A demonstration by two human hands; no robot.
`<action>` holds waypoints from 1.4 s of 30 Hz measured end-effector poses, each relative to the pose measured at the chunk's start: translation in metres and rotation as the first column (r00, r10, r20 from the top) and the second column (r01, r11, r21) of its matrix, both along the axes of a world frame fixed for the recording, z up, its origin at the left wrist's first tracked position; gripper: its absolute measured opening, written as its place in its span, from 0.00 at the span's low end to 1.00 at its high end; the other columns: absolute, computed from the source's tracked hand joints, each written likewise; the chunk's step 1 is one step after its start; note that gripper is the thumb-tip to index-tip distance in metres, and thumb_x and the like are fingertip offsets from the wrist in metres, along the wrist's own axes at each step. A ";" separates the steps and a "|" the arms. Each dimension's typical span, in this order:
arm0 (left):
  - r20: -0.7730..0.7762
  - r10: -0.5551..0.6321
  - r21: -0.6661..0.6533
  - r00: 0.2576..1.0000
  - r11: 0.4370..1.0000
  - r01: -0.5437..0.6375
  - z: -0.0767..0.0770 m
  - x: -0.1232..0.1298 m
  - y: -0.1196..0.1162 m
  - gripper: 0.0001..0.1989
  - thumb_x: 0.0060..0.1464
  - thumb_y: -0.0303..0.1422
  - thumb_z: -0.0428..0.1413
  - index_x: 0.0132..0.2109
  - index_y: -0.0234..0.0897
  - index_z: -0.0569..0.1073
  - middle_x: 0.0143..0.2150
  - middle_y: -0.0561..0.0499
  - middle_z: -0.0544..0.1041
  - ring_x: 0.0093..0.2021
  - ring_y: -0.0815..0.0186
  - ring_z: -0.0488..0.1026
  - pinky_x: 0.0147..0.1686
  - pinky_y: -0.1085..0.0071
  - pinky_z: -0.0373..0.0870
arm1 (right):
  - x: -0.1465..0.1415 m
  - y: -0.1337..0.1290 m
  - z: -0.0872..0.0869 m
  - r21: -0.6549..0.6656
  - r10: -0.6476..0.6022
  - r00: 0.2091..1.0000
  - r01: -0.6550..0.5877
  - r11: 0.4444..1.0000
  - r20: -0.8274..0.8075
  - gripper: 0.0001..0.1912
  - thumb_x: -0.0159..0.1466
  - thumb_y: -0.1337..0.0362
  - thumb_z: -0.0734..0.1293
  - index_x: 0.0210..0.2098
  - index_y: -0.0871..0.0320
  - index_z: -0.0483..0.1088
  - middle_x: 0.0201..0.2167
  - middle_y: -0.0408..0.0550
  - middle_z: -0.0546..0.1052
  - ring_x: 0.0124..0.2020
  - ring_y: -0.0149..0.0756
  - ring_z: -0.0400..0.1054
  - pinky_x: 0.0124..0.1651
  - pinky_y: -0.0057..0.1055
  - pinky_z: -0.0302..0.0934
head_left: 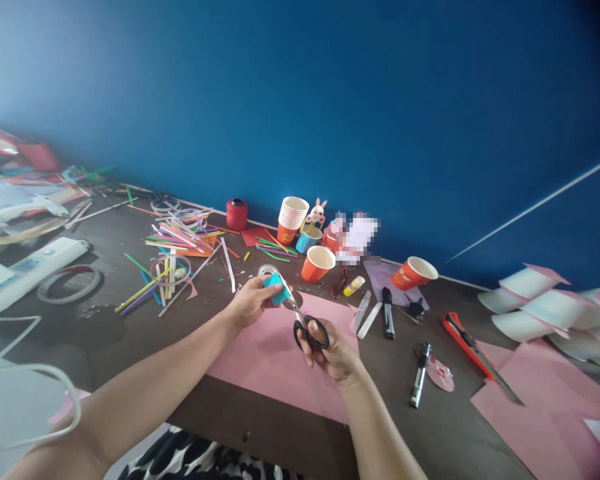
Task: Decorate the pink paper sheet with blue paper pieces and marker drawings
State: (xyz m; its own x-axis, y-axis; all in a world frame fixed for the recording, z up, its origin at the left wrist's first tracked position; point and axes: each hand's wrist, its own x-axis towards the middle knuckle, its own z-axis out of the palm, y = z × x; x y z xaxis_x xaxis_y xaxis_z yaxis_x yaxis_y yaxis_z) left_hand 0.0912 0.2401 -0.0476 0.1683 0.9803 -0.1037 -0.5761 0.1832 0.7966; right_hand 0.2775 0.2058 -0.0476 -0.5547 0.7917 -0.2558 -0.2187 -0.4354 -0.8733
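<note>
Between the thumb and fingers of my left hand (253, 302) is a small piece of blue paper (276, 289). My right hand (334, 353) grips a pair of black-handled scissors (300, 319), fingers through the loops. The blades point up and left and meet the right edge of the blue paper; whether they are cutting into it I cannot tell. Both hands are above a pink sheet of paper (275, 360) lying on the dark table. Just behind the blue paper sits a roll of clear tape (267, 270), partly covered by it.
Behind my hands stand a red paper cup (319, 264), a stack of cups (293, 217) and a red spool (237, 215). Colourful strips (185, 233) are heaped to the left. On the right lie a glue stick (354, 286), markers (389, 313) and a red utility knife (473, 350) with its blade out.
</note>
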 end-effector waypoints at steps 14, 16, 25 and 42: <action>-0.036 -0.008 0.000 0.999 1.000 0.008 -0.005 -0.002 0.002 0.12 0.43 0.33 0.63 0.35 0.32 0.73 0.33 0.46 0.77 0.27 0.70 0.72 0.25 0.77 0.67 | 0.000 0.001 -0.002 -0.009 -0.022 0.999 0.022 1.000 0.042 0.19 0.51 0.52 0.70 0.25 0.64 0.69 0.13 0.40 0.67 0.11 0.21 0.56 0.12 0.18 0.54; -0.043 -0.012 -0.003 0.999 1.000 0.012 -0.006 -0.002 0.002 0.12 0.43 0.34 0.63 0.35 0.33 0.73 0.33 0.46 0.77 0.27 0.70 0.72 0.25 0.77 0.66 | 0.000 0.001 -0.003 -0.012 -0.019 0.999 0.020 1.000 0.044 0.18 0.51 0.52 0.70 0.25 0.64 0.69 0.13 0.40 0.67 0.11 0.21 0.56 0.11 0.18 0.54; -0.125 -0.103 0.024 0.987 0.994 0.107 -0.002 0.000 -0.001 0.14 0.42 0.36 0.63 0.34 0.31 0.72 0.32 0.46 0.76 0.28 0.67 0.74 0.24 0.76 0.65 | -0.002 0.001 0.000 -0.020 -0.036 0.998 0.038 0.999 0.059 0.20 0.50 0.50 0.69 0.24 0.64 0.68 0.12 0.41 0.67 0.10 0.21 0.54 0.11 0.19 0.52; -0.070 0.035 -0.014 0.997 0.999 -0.036 0.004 -0.002 0.002 0.14 0.39 0.34 0.64 0.33 0.30 0.72 0.29 0.45 0.76 0.26 0.66 0.74 0.23 0.75 0.65 | -0.007 0.003 -0.004 0.133 -0.144 0.973 0.121 0.984 0.181 0.20 0.51 0.48 0.67 0.26 0.62 0.66 0.14 0.40 0.68 0.10 0.20 0.51 0.13 0.21 0.48</action>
